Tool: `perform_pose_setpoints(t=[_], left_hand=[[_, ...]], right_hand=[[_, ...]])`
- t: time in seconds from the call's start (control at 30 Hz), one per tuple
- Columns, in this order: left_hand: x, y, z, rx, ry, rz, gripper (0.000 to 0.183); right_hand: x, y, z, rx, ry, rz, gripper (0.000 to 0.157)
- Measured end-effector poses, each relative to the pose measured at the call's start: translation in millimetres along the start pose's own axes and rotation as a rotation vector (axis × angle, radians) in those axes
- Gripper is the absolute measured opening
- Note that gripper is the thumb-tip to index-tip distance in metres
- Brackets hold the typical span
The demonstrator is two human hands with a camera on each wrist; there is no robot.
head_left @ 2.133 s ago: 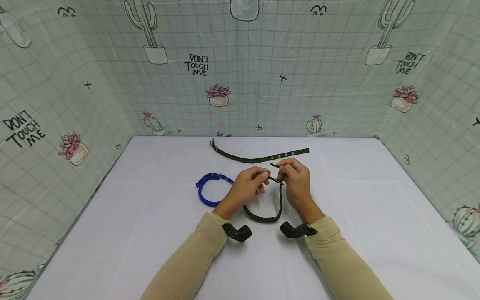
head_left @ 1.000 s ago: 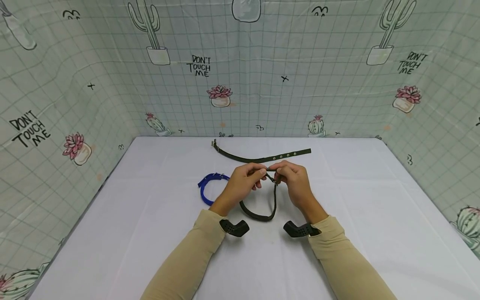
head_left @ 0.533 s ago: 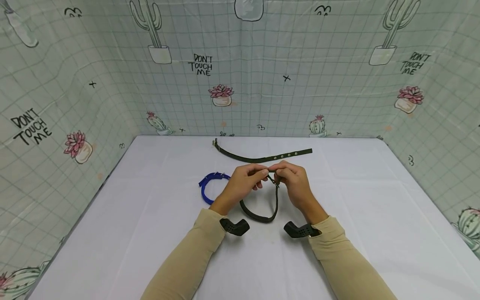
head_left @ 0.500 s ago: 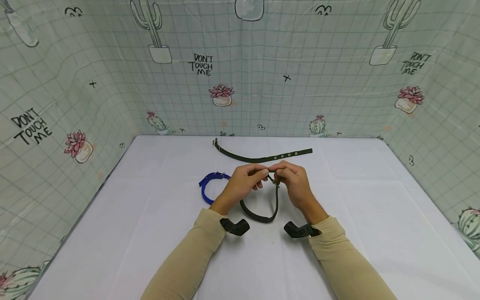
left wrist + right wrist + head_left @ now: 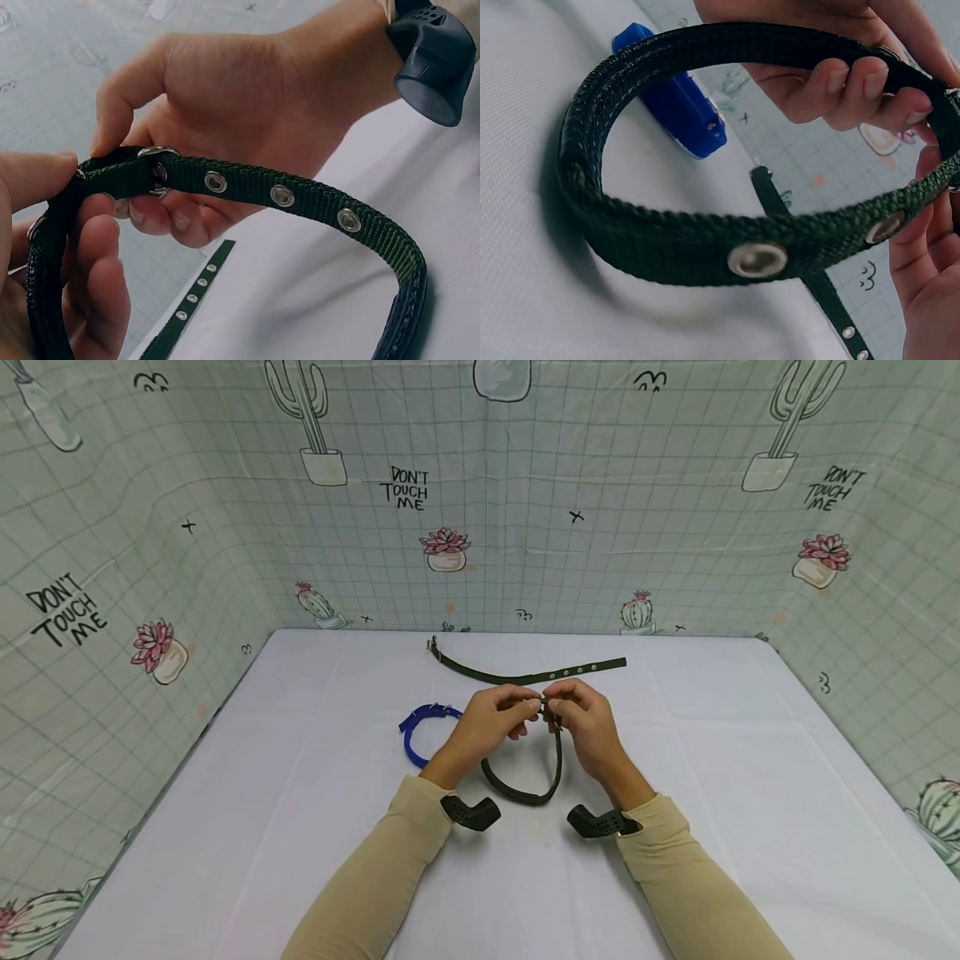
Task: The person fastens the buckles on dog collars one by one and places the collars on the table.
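A dark green webbing pet collar point(image 5: 525, 797) with metal eyelets hangs in a loop between my two hands, just above the white table. My left hand point(image 5: 491, 722) pinches it beside the buckle, thumb against fingers. Opposite, my right hand point(image 5: 592, 727) pinches the strap on the other side, its fingertips close to the left ones. In the left wrist view the strap passes a metal D-shaped ring point(image 5: 159, 152), with a row of eyelets point(image 5: 282, 196) along the loop. Fingers partly cover the buckle. The right wrist view shows the collar's padded inner side point(image 5: 727, 37).
A blue collar point(image 5: 416, 714), fastened in a ring, lies left of my left hand, partly hidden by it. Behind the hands, another green collar point(image 5: 487, 677) lies stretched out on the white table point(image 5: 262, 827). A patterned cloth point(image 5: 525, 468) rises behind the table.
The strap end, earlier raised in my right hand, has been brought down between both hands. The fingertips have drawn together at the buckle. The other collars have stayed in place.
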State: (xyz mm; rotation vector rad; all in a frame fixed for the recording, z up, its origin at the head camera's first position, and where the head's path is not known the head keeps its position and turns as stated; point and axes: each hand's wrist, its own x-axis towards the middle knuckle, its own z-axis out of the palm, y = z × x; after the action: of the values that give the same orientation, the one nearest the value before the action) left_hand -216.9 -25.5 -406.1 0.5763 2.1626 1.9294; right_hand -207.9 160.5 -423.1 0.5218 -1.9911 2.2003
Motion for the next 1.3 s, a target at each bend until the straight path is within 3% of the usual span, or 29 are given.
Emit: perform_pose_setpoints(t=[0.33,0.8,1.07,1.3], left_hand=[[0.3,3.9,1.9,-0.123,0.046,-0.033,0.028],[-2.2,10.7,-1.6,-0.046,0.004,-0.037,0.025],[-1.3,10.6,-3.7,-0.055,0.025,-0.034,0.029],[1.0,5.2,-0.7,-0.129,0.017,-0.009,0.029]], right_hand=[[-1,-1,2.1,0.005,0.012,0.006,0.022],[-1,2,1.1,-0.130,0.014,0.008,0.025],[-1,0,3.2,-0.068,0.052,0.038,0.024],[-1,0,4.9,-0.038,0.076,0.070,0.016]])
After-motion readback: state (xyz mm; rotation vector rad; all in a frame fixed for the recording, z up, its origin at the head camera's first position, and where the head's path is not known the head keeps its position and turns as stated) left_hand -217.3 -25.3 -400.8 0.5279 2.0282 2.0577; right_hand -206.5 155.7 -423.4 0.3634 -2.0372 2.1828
